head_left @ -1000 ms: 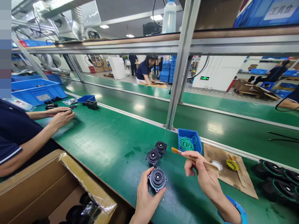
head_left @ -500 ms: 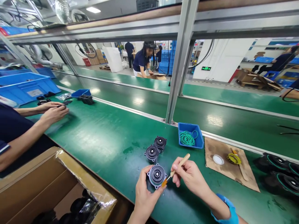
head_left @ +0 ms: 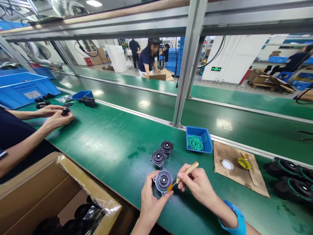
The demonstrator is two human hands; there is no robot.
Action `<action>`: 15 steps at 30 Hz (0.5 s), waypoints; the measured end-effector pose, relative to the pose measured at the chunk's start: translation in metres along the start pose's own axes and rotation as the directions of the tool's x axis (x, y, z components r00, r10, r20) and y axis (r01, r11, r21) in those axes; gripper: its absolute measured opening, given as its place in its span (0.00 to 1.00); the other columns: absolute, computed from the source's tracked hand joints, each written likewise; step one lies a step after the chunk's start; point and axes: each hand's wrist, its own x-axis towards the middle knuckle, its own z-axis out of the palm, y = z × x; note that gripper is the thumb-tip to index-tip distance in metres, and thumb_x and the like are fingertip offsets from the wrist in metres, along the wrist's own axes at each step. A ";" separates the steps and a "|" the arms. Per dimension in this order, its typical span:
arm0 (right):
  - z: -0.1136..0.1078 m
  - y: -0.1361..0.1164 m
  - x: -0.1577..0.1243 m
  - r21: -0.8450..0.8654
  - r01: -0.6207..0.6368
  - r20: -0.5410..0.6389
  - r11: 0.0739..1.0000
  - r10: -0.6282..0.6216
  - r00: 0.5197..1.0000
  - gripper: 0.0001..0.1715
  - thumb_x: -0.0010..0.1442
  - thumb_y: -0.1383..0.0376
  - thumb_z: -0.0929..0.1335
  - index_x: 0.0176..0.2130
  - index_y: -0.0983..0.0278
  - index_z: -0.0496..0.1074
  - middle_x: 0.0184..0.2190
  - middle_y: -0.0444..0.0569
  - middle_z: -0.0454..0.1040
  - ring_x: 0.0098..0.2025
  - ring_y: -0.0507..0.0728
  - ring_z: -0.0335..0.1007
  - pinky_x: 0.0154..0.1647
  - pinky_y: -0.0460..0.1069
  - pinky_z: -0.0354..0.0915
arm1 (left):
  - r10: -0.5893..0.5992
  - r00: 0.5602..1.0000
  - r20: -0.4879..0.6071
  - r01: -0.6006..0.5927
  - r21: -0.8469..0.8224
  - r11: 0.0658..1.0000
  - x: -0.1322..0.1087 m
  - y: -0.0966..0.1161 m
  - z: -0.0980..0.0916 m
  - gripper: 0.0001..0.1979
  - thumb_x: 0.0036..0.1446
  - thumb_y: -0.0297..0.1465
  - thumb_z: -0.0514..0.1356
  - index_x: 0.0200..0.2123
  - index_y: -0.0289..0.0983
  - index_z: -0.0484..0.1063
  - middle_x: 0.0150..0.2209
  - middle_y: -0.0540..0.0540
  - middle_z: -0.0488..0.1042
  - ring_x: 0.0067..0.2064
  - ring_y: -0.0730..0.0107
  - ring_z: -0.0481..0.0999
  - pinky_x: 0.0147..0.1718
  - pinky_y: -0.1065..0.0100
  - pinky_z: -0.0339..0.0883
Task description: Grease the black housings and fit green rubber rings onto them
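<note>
My left hand grips a round black part with a green ring round its face, just above the green bench. Between the fingers of my right hand is a brush with a wooden handle; its orange bristles touch the lower right rim of the part. Two similar black parts stand close together behind it. Green rings lie in a small blue bin beyond my hands.
Brown cardboard bears a white lid and a yellow container. Several black parts stand at right. A metal post rises behind the bin. At left are a co-worker's hands and an open carton.
The brush tip has shifted slightly left along the part's rim. The view has moved a little. The co-worker's hands at left now show a small black piece more plainly.
</note>
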 end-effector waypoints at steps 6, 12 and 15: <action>-0.005 0.000 0.003 -0.148 0.118 -0.011 0.982 -0.121 0.993 0.29 0.68 0.47 0.65 0.25 0.64 0.72 0.25 0.47 0.74 0.22 0.51 0.72 0.23 0.44 0.70 | -0.050 0.999 0.016 0.051 -0.039 0.998 -0.003 -0.006 0.000 0.27 0.45 0.37 0.73 0.48 0.38 0.71 0.45 0.42 0.80 0.46 0.54 0.81 0.47 0.55 0.76; -0.005 -0.001 0.002 -0.186 0.156 -0.064 0.970 -0.170 0.983 0.30 0.68 0.47 0.65 0.25 0.64 0.73 0.25 0.48 0.75 0.22 0.51 0.73 0.23 0.44 0.69 | -0.067 0.996 0.059 0.070 -0.050 0.996 -0.005 -0.011 0.000 0.28 0.46 0.38 0.73 0.49 0.38 0.70 0.46 0.42 0.79 0.48 0.53 0.80 0.50 0.52 0.74; 0.000 -0.003 -0.001 -0.106 0.104 -0.004 0.989 -0.105 0.995 0.30 0.67 0.45 0.65 0.25 0.64 0.73 0.23 0.47 0.74 0.20 0.51 0.72 0.21 0.43 0.69 | -0.073 0.996 0.058 0.076 -0.054 0.996 -0.005 -0.012 0.000 0.29 0.45 0.38 0.73 0.49 0.38 0.70 0.46 0.41 0.79 0.48 0.53 0.80 0.50 0.52 0.74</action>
